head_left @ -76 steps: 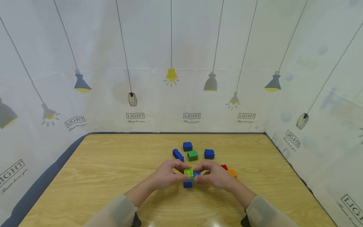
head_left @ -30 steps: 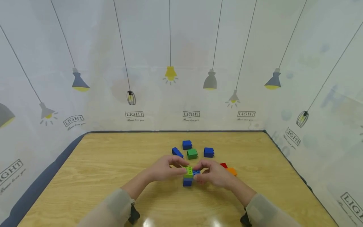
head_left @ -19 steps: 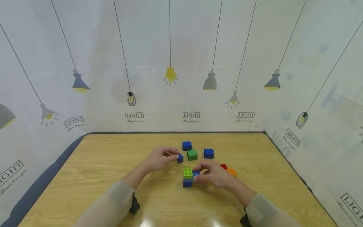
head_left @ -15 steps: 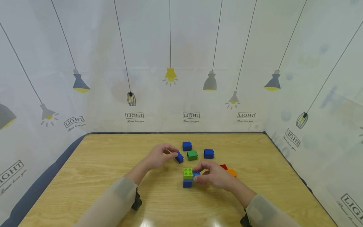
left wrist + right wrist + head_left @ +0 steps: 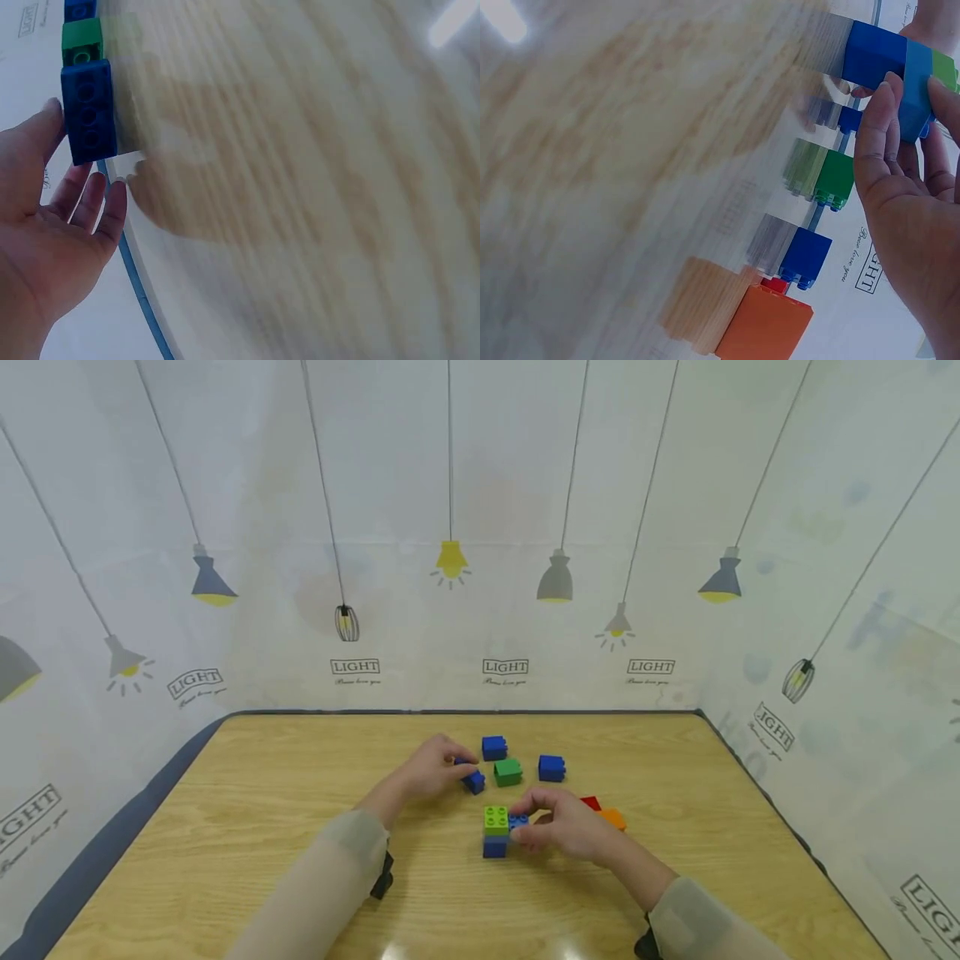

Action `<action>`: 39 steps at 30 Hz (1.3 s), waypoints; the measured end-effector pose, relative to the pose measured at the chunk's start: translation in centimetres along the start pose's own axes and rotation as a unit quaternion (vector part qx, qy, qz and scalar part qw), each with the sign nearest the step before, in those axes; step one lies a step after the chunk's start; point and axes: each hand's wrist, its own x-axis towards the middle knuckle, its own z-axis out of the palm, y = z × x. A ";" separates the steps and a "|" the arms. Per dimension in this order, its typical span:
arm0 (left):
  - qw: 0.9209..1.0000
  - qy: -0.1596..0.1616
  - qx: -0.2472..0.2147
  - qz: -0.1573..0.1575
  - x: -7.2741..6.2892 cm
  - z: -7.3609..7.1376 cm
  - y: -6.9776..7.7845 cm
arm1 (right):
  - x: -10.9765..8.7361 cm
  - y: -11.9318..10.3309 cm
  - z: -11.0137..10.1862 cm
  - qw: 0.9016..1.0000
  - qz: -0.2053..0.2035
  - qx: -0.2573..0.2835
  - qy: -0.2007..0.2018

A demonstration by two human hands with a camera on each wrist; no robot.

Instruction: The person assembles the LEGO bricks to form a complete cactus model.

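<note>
My left hand is at the long blue brick, thumb on the near side and index finger reaching beyond it. In the left wrist view the long blue brick shows its studs; the index fingertip is hidden behind it and the other fingers stay loose. My right hand pinches the lighter blue brick of a small stack. A lime green brick tops this stack and a dark blue brick forms its base. In the right wrist view the lighter blue brick sits between thumb and fingers.
Beyond the stack lie a green brick, a blue brick and another blue brick. An orange brick and a red brick lie right, partly behind the right hand. The wooden table meets a printed curtain at the back.
My left hand has left the lime green brick and moved forward and left to the long blue brick, which has shifted slightly nearer. My right hand has kept hold of the lighter blue brick.
</note>
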 end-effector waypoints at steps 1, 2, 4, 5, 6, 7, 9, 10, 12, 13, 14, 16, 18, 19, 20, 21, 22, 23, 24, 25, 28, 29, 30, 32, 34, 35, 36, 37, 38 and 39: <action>1.000 -0.004 -0.001 0.000 0.0 0.0 -0.1 | 0.0 0.0 0.0 1.000 0.000 0.000 0.000; 1.000 -0.005 -0.002 -0.001 -0.1 0.0 -0.1 | 0.0 0.0 0.0 1.000 0.000 -0.001 0.000; 1.000 -0.004 -0.007 -0.007 -0.3 0.0 -0.2 | 0.0 -0.1 0.1 1.000 -0.001 -0.004 0.002; 1.000 -0.004 -0.010 -0.012 -0.4 -0.1 -0.3 | 0.0 -0.1 0.1 1.000 -0.002 -0.005 0.002; 1.000 -0.002 -0.014 -0.015 -0.5 -0.1 -0.3 | 0.0 -0.1 0.1 1.000 -0.001 -0.006 0.003; 1.000 -0.002 -0.016 -0.019 -0.7 -0.2 -0.4 | 0.0 -0.1 0.1 1.000 -0.001 -0.007 0.003; 0.999 -0.003 -0.025 -0.026 -1.0 -0.3 -0.4 | 0.0 -0.1 0.1 1.000 0.000 -0.005 0.003; 0.999 -0.003 -0.029 -0.029 -1.2 -0.4 -0.4 | 0.0 -0.1 0.1 1.000 0.001 -0.005 0.003; 0.999 -0.005 -0.038 -0.030 -1.4 -0.5 -0.5 | 0.0 -0.1 0.1 1.000 0.002 -0.004 0.003; 0.999 -0.007 -0.042 -0.030 -1.6 -0.6 -0.5 | 0.0 -0.2 0.1 1.000 0.002 -0.004 0.004; 0.998 -0.009 -0.047 -0.029 -1.7 -0.6 -0.5 | 0.0 -0.2 0.1 1.000 0.001 -0.004 0.004; 0.998 -0.013 -0.051 -0.025 -1.8 -0.7 -0.6 | 0.0 -0.1 0.2 1.000 0.000 -0.005 0.005; 0.998 -0.019 -0.052 -0.021 -1.8 -0.8 -0.7 | 0.0 -0.1 0.2 1.000 -0.002 -0.005 0.005; 0.998 -0.022 -0.053 -0.019 -1.8 -0.9 -0.7 | 0.0 -0.1 0.2 1.000 -0.002 -0.005 0.005; 0.998 -0.025 -0.054 -0.018 -1.8 -1.0 -0.7 | 0.0 0.0 0.2 1.000 -0.003 -0.005 0.006; 0.998 -0.028 -0.053 -0.017 -1.8 -1.0 -0.8 | 0.0 0.0 0.2 1.000 -0.003 -0.004 0.006; 0.998 -0.031 -0.052 -0.017 -1.8 -1.1 -0.8 | 0.0 0.0 0.2 1.000 -0.003 -0.004 0.005; 0.998 -0.033 -0.050 -0.016 -1.8 -1.2 -0.8 | 0.0 0.0 0.2 1.000 -0.003 -0.004 0.006; 0.998 -0.036 -0.049 -0.015 -1.9 -1.3 -0.8 | 0.0 0.0 0.2 1.000 -0.003 -0.005 0.007; 0.998 -0.039 -0.047 -0.015 -1.9 -1.4 -0.8 | 0.0 0.0 0.2 1.000 -0.003 -0.005 0.007; 0.998 -0.047 -0.042 -0.019 -2.0 -1.6 -0.8 | 0.0 0.0 0.2 1.000 -0.003 -0.008 0.009; 0.998 -0.049 -0.042 -0.022 -2.1 -1.6 -0.8 | -0.1 0.0 0.2 1.000 -0.002 -0.009 0.009; 0.998 -0.051 -0.042 -0.024 -2.1 -1.7 -0.9 | -0.1 0.0 0.2 1.000 -0.002 -0.009 0.010; 0.997 -0.051 -0.044 -0.029 -2.2 -1.7 -1.1 | 0.0 0.1 0.2 1.000 -0.001 -0.008 0.010; 0.997 -0.048 -0.048 -0.028 -2.3 -1.6 -1.4 | 0.0 0.1 0.3 1.000 0.001 -0.005 0.010; 0.997 -0.045 -0.050 -0.026 -2.4 -1.6 -1.4 | 0.0 0.1 0.3 1.000 0.002 -0.004 0.010; 0.997 -0.042 -0.052 -0.023 -2.5 -1.6 -1.5 | 0.0 0.1 0.3 1.000 0.002 -0.006 0.011; 0.998 -0.038 -0.054 -0.018 -2.7 -1.6 -1.5 | 0.0 0.0 0.3 1.000 0.003 -0.006 0.011; 0.998 -0.034 -0.056 -0.014 -2.9 -1.6 -1.5 | 0.0 0.0 0.3 1.000 0.004 -0.007 0.012; 0.998 -0.031 -0.061 -0.011 -3.1 -1.6 -1.4 | 0.0 -0.1 0.3 1.000 0.004 -0.008 0.012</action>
